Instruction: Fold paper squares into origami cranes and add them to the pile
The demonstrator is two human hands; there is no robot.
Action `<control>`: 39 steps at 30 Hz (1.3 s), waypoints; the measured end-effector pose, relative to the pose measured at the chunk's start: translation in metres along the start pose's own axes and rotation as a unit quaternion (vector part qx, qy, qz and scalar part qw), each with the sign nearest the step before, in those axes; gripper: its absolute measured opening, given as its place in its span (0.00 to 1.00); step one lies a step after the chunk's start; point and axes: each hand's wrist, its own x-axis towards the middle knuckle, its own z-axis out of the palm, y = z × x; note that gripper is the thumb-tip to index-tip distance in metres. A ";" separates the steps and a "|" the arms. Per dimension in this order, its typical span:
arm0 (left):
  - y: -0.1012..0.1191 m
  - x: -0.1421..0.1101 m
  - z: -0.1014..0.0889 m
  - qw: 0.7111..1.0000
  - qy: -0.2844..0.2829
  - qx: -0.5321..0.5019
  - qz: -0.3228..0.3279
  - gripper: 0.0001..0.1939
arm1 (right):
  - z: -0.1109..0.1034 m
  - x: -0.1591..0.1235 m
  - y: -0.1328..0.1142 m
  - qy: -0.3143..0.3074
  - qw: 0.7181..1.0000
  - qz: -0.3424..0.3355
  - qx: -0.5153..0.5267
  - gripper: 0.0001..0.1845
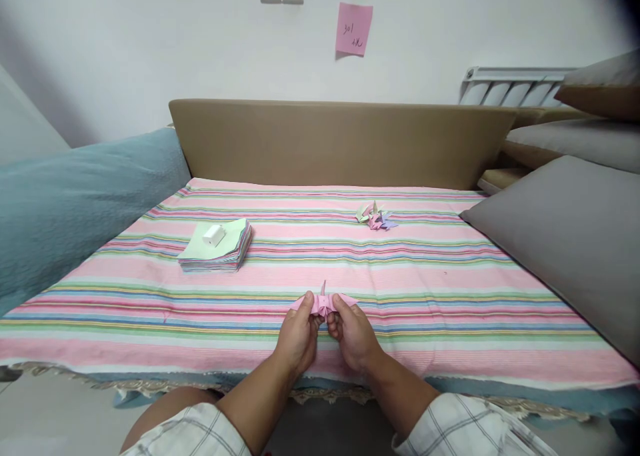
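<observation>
A pink origami crane (325,303) with spread wings is held just above the striped cloth, near its front edge. My left hand (299,334) pinches its left wing between thumb and fingers. On the other side, my right hand (354,333) grips the right wing in the same way. One thin point of the crane sticks up at the far side, between my thumbs. Parts of both wings are hidden under the thumbs.
A stack of coloured paper sheets (215,259) lies at left, with a small white block (214,235) on top. Several folded paper cranes (375,217) sit together at the back right. Grey cushions (565,236) flank the right side; a blue-covered armrest (100,196) is at left.
</observation>
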 end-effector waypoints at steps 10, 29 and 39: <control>-0.002 0.001 -0.002 0.999 0.025 -0.033 -0.029 0.22 | 0.008 -0.003 -0.002 0.024 0.994 0.034 0.097 0.19; -0.001 0.005 -0.008 0.998 0.056 -0.033 0.015 0.15 | 0.000 0.000 -0.008 0.022 0.987 0.035 0.158 0.18; 0.001 0.007 -0.010 0.995 0.077 -0.070 -0.006 0.15 | -0.004 0.003 -0.015 0.020 0.976 0.075 0.204 0.14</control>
